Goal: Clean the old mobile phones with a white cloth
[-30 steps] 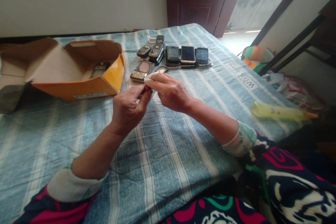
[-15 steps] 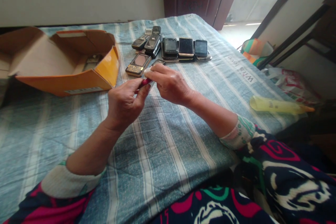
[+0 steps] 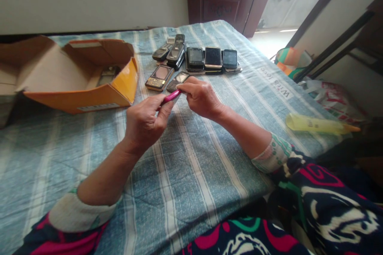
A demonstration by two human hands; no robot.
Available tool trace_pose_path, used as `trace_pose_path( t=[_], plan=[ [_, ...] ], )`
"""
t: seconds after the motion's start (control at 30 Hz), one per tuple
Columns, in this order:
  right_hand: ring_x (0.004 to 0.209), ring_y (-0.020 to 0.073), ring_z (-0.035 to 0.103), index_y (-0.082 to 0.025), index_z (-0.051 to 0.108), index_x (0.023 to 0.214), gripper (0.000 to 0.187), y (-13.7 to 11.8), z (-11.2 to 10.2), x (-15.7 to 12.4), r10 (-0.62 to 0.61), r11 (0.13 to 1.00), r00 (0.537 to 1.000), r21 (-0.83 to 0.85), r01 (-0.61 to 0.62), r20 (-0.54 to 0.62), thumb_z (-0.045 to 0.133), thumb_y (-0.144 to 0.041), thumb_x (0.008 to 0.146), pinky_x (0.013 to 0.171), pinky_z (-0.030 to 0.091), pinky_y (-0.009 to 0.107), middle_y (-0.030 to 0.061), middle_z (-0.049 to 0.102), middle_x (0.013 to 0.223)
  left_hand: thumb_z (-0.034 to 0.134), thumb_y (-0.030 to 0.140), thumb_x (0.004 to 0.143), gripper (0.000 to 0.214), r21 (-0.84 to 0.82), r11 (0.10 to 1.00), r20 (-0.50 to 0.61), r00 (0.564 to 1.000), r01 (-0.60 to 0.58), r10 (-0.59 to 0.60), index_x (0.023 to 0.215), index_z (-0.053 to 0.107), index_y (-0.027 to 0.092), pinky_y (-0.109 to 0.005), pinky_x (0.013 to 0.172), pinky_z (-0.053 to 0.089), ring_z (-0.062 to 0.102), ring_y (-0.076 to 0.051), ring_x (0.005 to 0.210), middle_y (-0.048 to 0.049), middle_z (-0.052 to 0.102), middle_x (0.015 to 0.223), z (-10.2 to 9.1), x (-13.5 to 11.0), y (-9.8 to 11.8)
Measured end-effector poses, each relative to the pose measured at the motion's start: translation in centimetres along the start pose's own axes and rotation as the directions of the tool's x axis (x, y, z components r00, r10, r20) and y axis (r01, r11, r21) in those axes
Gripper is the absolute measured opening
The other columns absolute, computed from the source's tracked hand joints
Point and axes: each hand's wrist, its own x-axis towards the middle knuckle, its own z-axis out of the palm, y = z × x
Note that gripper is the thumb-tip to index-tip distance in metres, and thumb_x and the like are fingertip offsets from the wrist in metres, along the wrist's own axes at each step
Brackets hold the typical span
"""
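A slim magenta mobile phone (image 3: 172, 96), seen nearly edge-on, is held up between my two hands above the cloth. My left hand (image 3: 147, 121) pinches its near left end between thumb and fingers. At the other end, the closed fingertips of my right hand (image 3: 202, 95) grip the phone's right tip. Just behind it lie a keypad phone (image 3: 178, 81), partly hidden by my right fingers, and a black-and-gold phone (image 3: 159, 77). Farther back, older handsets (image 3: 176, 52) are piled up, beside a row of touchscreen phones (image 3: 213, 56) stacked on others.
An open orange cardboard box (image 3: 74, 97) stands at the left with a phone (image 3: 108, 75) inside. A striped blue cloth (image 3: 191, 175) covers the table. Near the right edge lies a yellow translucent bottle (image 3: 317, 123) with an orange tip. Bags (image 3: 329, 95) sit beyond that edge.
My right hand has shifted slightly right along the magenta phone, so more of its edge shows between my hands. The keypad phone behind is less covered. The whole view has tilted slightly.
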Motion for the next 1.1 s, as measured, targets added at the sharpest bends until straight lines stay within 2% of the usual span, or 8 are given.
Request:
trace_pose_path(
  t=[0.2, 0.47, 0.7, 0.9, 1.1],
  plan=[
    [0.093, 0.0142, 0.061, -0.017, 0.067, 0.103, 0.036, -1.4, 0.3, -0.2, -0.031, 0.977, 0.989, 0.205, 0.06, -0.144, 0.039, -0.004, 0.085, 0.084, 0.05, 0.028, 0.0048, 0.066, 0.096, 0.051, 0.035, 0.092, 0.025, -0.069, 0.996, 0.007, 0.999, 0.048, -0.047, 0.102, 0.068, 0.02, -0.03, 0.072, 0.052, 0.069, -0.02, 0.078, -0.0061, 0.074, 0.092, -0.4, 0.0, -0.3],
    [0.084, 0.0147, 0.064, -0.015, 0.07, 0.098, 0.034, -1.1, 0.8, -0.5, 0.001, 0.964, 0.982, 0.26, 0.05, -0.191, 0.044, -0.003, 0.079, 0.076, 0.052, 0.028, 0.0061, 0.069, 0.09, 0.049, 0.034, 0.092, 0.026, -0.094, 0.995, 0.029, 0.999, 0.018, -0.015, 0.1, 0.067, 0.018, -0.03, 0.073, 0.053, 0.069, -0.021, 0.079, -0.0074, 0.074, 0.09, -0.6, 0.0, -0.2],
    [0.069, 0.0139, 0.062, -0.019, 0.074, 0.087, 0.026, -0.2, 1.8, -1.0, 0.168, 0.922, 0.981, 0.37, -0.119, -0.102, 0.052, -0.01, 0.077, 0.064, 0.051, 0.027, 0.0012, 0.068, 0.075, 0.051, 0.031, 0.09, 0.024, -0.082, 0.996, 0.021, 0.999, 0.042, -0.041, 0.102, 0.068, 0.02, -0.03, 0.074, 0.054, 0.069, -0.02, 0.077, -0.006, 0.074, 0.093, -0.6, -0.2, -0.4],
    [0.075, 0.0161, 0.066, -0.022, 0.075, 0.091, 0.033, -0.6, 2.1, -1.0, 0.37, 0.782, 0.925, 0.566, -0.261, -0.085, 0.053, -0.009, 0.069, 0.071, 0.054, 0.031, 0.0008, 0.073, 0.084, 0.05, 0.032, 0.091, 0.023, -0.112, 0.993, -0.002, 0.999, 0.048, -0.048, 0.101, 0.068, 0.02, -0.028, 0.073, 0.054, 0.069, -0.019, 0.076, -0.0056, 0.074, 0.09, -0.7, -0.2, -0.7],
    [0.08, 0.0173, 0.068, -0.02, 0.074, 0.096, 0.033, -0.9, 2.8, -1.5, 0.358, 0.733, 0.934, 0.62, -0.28, -0.002, 0.054, -0.011, 0.07, 0.076, 0.054, 0.033, 0.0026, 0.074, 0.089, 0.049, 0.032, 0.091, 0.026, -0.126, 0.991, -0.002, 0.999, 0.049, -0.049, 0.102, 0.067, 0.017, -0.029, 0.073, 0.054, 0.069, -0.02, 0.076, -0.0081, 0.074, 0.092, -0.8, -0.2, -0.9]
  ],
)
